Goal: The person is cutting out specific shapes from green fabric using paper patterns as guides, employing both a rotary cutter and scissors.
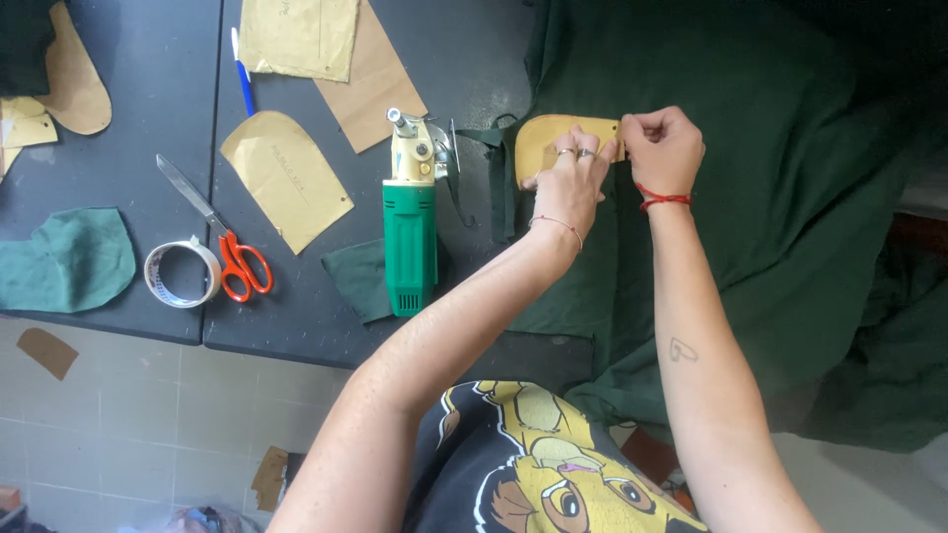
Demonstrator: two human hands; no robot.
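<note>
While pressed flat with fingers spread, left hand on a yellow rounded paper pattern piece, itself lying on dark green fabric draped over the right part of the dark grey counter. Right hand curled at the pattern's right edge, fingertips pinched together there; whether pinching the pattern's edge or something small, cannot tell. Just left of the pattern, a green and cream handheld electric fabric cutter, lying lengthwise on the counter. Further left, orange-handled scissors touching a roll of clear tape. Nearby, a tan rounded paper pattern, a blue pen, and a cut green fabric piece.
</note>
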